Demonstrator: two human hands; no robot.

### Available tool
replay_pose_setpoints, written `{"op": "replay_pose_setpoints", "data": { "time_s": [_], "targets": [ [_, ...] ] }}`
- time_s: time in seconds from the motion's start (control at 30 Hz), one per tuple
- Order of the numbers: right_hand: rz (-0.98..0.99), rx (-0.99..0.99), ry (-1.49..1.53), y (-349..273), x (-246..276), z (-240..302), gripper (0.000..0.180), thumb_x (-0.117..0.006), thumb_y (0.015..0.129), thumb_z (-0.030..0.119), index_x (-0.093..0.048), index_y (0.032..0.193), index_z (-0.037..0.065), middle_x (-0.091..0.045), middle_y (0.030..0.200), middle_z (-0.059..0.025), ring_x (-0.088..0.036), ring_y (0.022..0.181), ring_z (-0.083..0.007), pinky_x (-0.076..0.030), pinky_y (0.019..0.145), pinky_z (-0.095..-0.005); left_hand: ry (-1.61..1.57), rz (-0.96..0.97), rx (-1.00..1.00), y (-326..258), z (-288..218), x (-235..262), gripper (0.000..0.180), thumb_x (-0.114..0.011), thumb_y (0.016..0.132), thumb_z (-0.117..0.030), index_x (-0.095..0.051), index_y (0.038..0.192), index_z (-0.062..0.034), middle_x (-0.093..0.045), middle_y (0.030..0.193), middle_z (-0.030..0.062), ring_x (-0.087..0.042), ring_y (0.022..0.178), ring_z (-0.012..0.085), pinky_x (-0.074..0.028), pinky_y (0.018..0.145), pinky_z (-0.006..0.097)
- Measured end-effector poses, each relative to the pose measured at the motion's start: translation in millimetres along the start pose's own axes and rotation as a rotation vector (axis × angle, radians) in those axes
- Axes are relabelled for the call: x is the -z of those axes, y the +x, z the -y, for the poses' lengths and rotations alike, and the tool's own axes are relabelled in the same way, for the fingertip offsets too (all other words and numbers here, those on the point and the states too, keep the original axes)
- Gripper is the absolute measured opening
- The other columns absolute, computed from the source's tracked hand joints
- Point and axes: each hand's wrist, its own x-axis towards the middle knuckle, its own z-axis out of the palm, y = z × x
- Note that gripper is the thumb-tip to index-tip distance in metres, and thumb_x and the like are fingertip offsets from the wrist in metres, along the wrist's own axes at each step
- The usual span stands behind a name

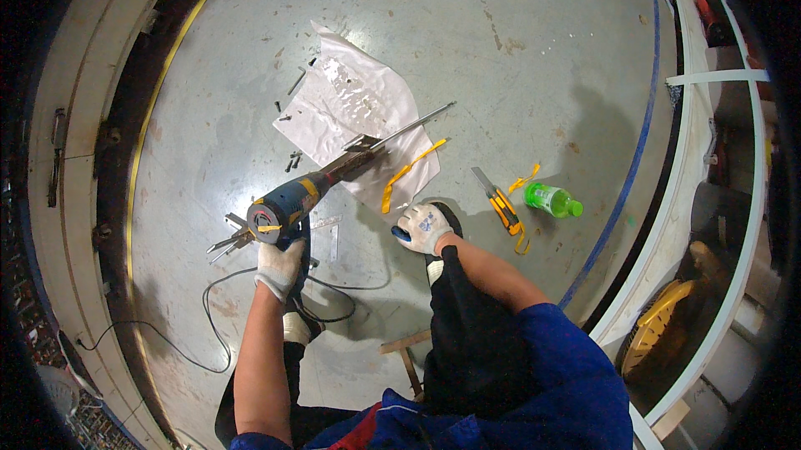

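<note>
while the left hand [282, 268] held the rear end of a blue power tool [292, 201], its gloved fingers were clamped there from below, their tips hidden behind the tool's body. from those fingers the tool pointed away and to the right, its steel rod [417, 122] reaching over a crumpled white cloth [367, 87] that lay ahead of both sets of fingers. the right hand [424, 226], also gloved, had its fingers curled together, though whether anything small sat inside them could not be told. just ahead of these fingers was a yellow strip [407, 169], partly on the cloth. to their right lay a yellow-handled knife [505, 209] with its blade bared, and farther right a green bottle [549, 199], its cap end pointing away from them. small dark screws [294, 160] lay ahead of the left fingers, past the tool. metal pieces [236, 239] showed just left of those fingers, and a black cord [207, 308] looped over the gray floor [542, 66] behind them.
</note>
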Motion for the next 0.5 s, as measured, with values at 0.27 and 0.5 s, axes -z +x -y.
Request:
{"op": "replay_pose_setpoints", "data": {
  "time_s": [0.27,0.5],
  "targets": [
    [0.000,0.010,0.003,1.5,0.8,1.2,0.030,-0.063,0.092,0.043,-0.073,0.092,0.015,-0.072,0.100,-0.0099,-0.068,0.101,-0.0281,-0.052,0.090,-0.0442,0.071,-0.038,-0.096,1.8,9.3,3.2,0.047,-0.072,0.083,-0.002,-0.059,0.128,0.0017,-0.071,0.111,0.0142,-0.068,0.095,0.0221,-0.057,0.083,0.035],
    [-0.019,0.011,0.015,-0.2,1.5,-0.1,0.030,-0.064,0.091,0.043,-0.072,0.091,0.014,-0.072,0.099,-0.0099,-0.067,0.101,-0.0283,-0.052,0.090,-0.0444,0.049,-0.028,-0.039,2.1,5.9,1.5,0.044,-0.071,0.084,0.000,-0.061,0.127,0.0017,-0.072,0.111,0.0145,-0.069,0.097,0.0223,-0.057,0.086,0.035]
  ]
}}
